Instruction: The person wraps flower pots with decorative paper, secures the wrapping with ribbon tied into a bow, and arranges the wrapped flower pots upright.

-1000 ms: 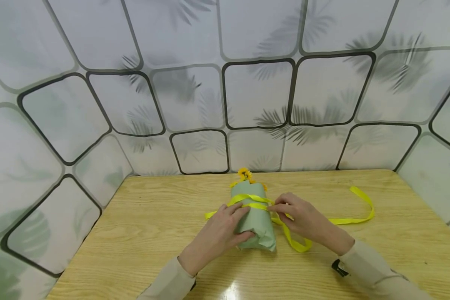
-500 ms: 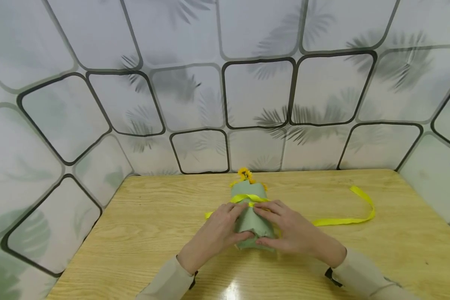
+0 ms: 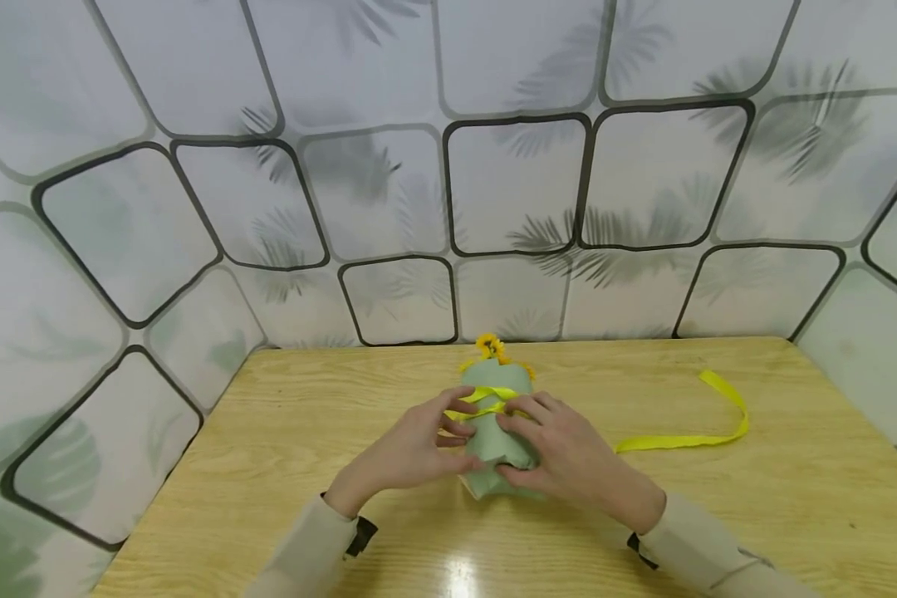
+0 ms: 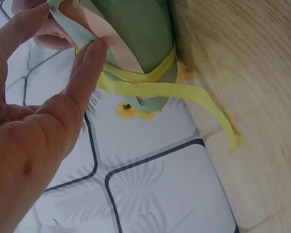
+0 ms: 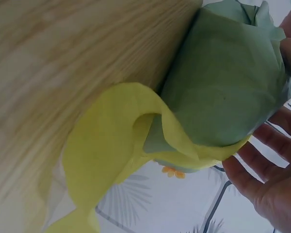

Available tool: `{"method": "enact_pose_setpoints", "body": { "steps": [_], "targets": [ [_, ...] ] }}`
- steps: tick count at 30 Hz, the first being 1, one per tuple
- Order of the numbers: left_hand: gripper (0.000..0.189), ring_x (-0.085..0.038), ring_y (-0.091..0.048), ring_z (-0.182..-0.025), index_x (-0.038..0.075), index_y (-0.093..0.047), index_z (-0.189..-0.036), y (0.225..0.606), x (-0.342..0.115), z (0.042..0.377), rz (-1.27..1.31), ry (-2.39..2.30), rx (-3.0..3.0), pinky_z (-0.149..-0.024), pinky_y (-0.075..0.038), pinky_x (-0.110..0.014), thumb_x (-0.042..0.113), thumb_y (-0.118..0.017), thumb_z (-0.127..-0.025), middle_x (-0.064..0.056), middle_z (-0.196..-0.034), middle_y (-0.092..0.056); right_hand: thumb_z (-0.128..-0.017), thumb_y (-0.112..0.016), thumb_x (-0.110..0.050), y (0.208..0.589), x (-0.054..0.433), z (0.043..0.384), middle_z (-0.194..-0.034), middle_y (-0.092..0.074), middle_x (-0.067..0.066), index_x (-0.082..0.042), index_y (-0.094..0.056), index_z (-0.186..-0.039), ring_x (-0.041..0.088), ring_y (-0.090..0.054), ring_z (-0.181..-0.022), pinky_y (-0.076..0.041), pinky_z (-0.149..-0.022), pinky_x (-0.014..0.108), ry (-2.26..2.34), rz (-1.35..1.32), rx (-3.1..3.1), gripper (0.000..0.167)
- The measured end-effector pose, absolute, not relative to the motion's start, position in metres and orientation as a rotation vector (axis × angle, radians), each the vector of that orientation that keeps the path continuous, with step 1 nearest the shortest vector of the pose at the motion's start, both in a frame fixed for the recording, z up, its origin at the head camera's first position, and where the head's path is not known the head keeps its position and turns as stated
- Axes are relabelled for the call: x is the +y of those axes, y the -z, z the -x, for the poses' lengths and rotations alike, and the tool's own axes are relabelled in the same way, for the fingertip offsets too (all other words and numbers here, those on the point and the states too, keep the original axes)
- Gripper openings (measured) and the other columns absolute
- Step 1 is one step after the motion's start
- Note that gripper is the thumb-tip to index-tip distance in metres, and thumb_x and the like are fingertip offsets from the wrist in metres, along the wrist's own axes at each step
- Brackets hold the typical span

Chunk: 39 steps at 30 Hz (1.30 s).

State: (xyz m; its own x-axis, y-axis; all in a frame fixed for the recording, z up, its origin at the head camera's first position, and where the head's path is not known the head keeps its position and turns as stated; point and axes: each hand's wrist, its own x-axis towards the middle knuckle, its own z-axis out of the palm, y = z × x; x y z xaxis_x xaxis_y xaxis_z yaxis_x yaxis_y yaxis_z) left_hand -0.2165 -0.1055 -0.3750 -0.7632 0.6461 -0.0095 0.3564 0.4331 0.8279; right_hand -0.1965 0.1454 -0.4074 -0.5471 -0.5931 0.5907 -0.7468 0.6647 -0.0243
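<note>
A bouquet wrapped in pale green paper (image 3: 508, 444) lies on the table, yellow flowers (image 3: 489, 345) showing at its far end. Yellow ribbon (image 3: 493, 407) crosses its wrapping in two bands. From the right, my right hand (image 3: 571, 453) holds the bouquet, fingertips at the ribbon and thumb lower on the paper. On the other side my left hand (image 3: 411, 444) has its fingers bent and spread at the ribbon, with the thumb near the bouquet's lower end. In the left wrist view a left fingertip meets the paper's edge just above the ribbon (image 4: 150, 90).
A long ribbon tail (image 3: 688, 440) curls over the right side of the wooden table (image 3: 306, 465). In the left wrist view a short ribbon end (image 4: 228, 128) sticks out past the bouquet. A patterned wall covering (image 3: 516, 191) stands behind and at both sides.
My right hand has let go of the ribbon's right side and come onto the bouquet. My left hand has lifted and shifted left, fingers more bent. The bouquet's lower end has swung slightly left.
</note>
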Motion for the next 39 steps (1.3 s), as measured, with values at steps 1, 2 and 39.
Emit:
{"method": "enact_pose_setpoints", "body": {
  "steps": [1,2,39],
  "targets": [
    [0.083,-0.019,-0.067,-0.119,0.011,-0.032,-0.159,0.375,-0.107,0.218,-0.855,-1.259,2.362,-0.095,-0.058,-0.027,0.024,-0.079,-0.092,-0.006,-0.148,-0.053,-0.072,-0.09,-0.044,0.408,0.145,0.196,-0.115,-0.068,0.002,-0.013,-0.074,-0.111,0.019,-0.062,-0.103,-0.057,-0.086,0.036,-0.374,-1.031,-2.325,0.052],
    [0.077,-0.019,-0.068,-0.116,0.011,-0.036,-0.157,0.376,-0.108,0.219,-0.85,-1.271,2.373,-0.093,-0.058,-0.026,0.024,-0.077,-0.093,-0.005,-0.147,-0.054,-0.071,-0.09,-0.043,0.408,0.144,0.196,-0.115,-0.068,0.002,-0.013,-0.074,-0.11,0.019,-0.062,-0.102,-0.057,-0.086,0.035,-0.378,-1.029,-2.323,0.052],
    [0.018,-0.015,-0.061,-0.072,0.02,-0.072,-0.116,0.401,-0.14,0.252,-0.789,-1.126,2.579,-0.058,-0.05,-0.026,0.017,-0.059,-0.104,-0.002,-0.1,-0.069,-0.071,-0.091,-0.043,0.403,0.143,0.194,-0.113,-0.068,-0.002,-0.016,-0.075,-0.105,0.017,-0.06,-0.1,-0.058,-0.08,0.03,-0.394,-0.992,-2.387,0.047]
  ]
}}
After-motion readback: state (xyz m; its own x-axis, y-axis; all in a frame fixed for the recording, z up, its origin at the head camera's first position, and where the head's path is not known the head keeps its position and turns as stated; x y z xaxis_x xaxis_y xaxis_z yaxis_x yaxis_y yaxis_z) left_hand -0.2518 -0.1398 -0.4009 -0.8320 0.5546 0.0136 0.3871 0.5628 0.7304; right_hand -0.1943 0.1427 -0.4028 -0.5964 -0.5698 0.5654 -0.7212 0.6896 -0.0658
